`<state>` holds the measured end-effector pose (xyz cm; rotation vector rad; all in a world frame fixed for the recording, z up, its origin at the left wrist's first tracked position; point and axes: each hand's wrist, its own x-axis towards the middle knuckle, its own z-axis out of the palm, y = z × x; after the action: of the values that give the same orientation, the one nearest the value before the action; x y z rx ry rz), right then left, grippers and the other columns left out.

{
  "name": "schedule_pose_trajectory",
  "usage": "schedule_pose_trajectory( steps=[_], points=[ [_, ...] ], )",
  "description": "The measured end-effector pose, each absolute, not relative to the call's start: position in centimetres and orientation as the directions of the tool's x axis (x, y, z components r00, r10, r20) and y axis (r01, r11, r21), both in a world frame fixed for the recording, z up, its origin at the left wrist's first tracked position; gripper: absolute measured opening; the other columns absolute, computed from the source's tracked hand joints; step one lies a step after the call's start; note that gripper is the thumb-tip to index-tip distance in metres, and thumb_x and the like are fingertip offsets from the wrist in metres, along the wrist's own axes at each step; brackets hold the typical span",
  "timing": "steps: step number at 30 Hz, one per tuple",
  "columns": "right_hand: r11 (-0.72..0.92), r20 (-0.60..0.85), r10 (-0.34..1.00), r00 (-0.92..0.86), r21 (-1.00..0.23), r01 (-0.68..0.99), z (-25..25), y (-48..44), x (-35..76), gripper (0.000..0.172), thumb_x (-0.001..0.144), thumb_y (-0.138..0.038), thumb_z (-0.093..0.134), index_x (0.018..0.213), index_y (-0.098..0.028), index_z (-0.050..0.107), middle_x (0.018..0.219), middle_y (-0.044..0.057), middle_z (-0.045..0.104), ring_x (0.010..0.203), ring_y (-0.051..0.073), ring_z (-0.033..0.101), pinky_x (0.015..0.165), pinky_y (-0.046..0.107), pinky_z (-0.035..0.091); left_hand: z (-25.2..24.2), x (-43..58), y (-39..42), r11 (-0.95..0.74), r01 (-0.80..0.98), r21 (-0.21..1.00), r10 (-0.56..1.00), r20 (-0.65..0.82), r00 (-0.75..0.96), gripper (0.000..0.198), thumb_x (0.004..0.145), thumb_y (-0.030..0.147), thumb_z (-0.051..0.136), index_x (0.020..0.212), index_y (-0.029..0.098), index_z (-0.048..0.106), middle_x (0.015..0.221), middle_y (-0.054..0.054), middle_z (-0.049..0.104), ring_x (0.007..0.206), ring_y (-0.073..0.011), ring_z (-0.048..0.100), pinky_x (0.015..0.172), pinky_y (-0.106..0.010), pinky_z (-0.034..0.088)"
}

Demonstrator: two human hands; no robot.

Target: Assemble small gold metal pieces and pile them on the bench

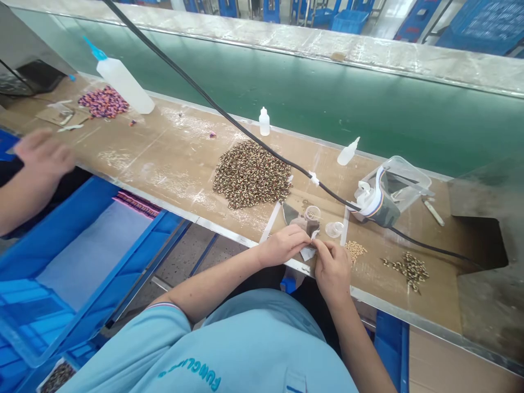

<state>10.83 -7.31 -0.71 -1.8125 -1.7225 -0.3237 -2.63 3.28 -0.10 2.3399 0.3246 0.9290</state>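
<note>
Head view: your left hand (pixel 282 245) and right hand (pixel 333 267) pinch one white piece (pixel 308 252) at the near edge of the bench (pixel 164 158).

Both hands meet fingertip to fingertip, each closed on the white piece, which sits between them; its exact form is hidden by your fingers. Just beyond the grip stand clear cups (pixel 313 213). Right of the grip lies a pale bead pile (pixel 355 250), with a darker bead pile (pixel 409 267) further right. Beyond and left of the grip lies the brown ring heap (pixel 251 174); a black cable (pixel 229 117) passes just behind it. Far left of the grip, well apart, is a co-worker's hand (pixel 43 158).
</note>
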Motion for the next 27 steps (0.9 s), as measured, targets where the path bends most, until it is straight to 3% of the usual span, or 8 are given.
schedule_pose_trajectory(
  steps=[8,14,17,21,27],
  points=[
    [0.017,0.541,0.816,0.203,-0.374,0.927,-0.8,-7.6,10.9,0.024,0.089,-0.015,0.041,0.097,-0.022,0.063,0.08,0.003,0.059,0.073,0.014,0.052,0.071,0.028,0.04,-0.2,-3.1,3.2,-0.764,-0.02,0.645,0.462,0.569,0.68,0.015,0.089,0.015,0.044,0.09,0.014,0.059,0.089,-0.01,0.064,0.088,-0.0142,0.06,0.08,-0.028,0.052],
    [0.008,0.52,0.813,0.261,-0.459,0.888,-0.7,-7.8,10.8,0.019,0.089,-0.022,0.044,0.1,-0.021,0.061,0.085,0.004,0.064,0.078,0.016,0.057,0.075,0.031,0.042,0.1,-3.0,3.1,-0.696,0.013,0.717,0.52,0.492,0.698,0.015,0.087,0.017,0.046,0.084,0.015,0.061,0.085,-0.009,0.066,0.085,-0.0142,0.061,0.079,-0.028,0.051],
    [-0.004,0.51,0.81,0.29,-0.49,0.872,-0.6,-7.8,10.8,0.016,0.089,-0.024,0.046,0.095,-0.02,0.06,0.078,0.003,0.064,0.071,0.015,0.056,0.07,0.03,0.042,0.4,-2.7,3.1,-0.595,0.084,0.799,0.609,0.38,0.696,0.012,0.084,0.019,0.051,0.08,0.014,0.062,0.075,-0.006,0.065,0.073,-0.0133,0.059,0.07,-0.026,0.05],
    [0.008,0.514,0.809,0.286,-0.496,0.868,-0.5,-7.7,10.8,0.013,0.088,-0.021,0.047,0.091,-0.019,0.059,0.077,0.002,0.064,0.069,0.014,0.055,0.07,0.028,0.041,0.7,-2.0,3.0,-0.318,0.188,0.929,0.735,0.116,0.668,0.009,0.077,0.019,0.057,0.079,0.013,0.063,0.071,-0.003,0.061,0.06,-0.0095,0.053,0.057,-0.02,0.045],
    [0.015,0.509,0.826,0.243,-0.451,0.893,-0.6,-7.6,11.0,0.018,0.09,-0.02,0.042,0.094,-0.021,0.06,0.084,0.003,0.064,0.078,0.015,0.056,0.073,0.029,0.04,1.6,-1.4,3.5,-0.092,0.188,0.978,0.708,-0.069,0.703,0.004,0.071,0.011,0.057,0.071,0.012,0.061,0.063,0.001,0.057,0.056,-0.0067,0.05,0.055,-0.018,0.042]
  ],
)
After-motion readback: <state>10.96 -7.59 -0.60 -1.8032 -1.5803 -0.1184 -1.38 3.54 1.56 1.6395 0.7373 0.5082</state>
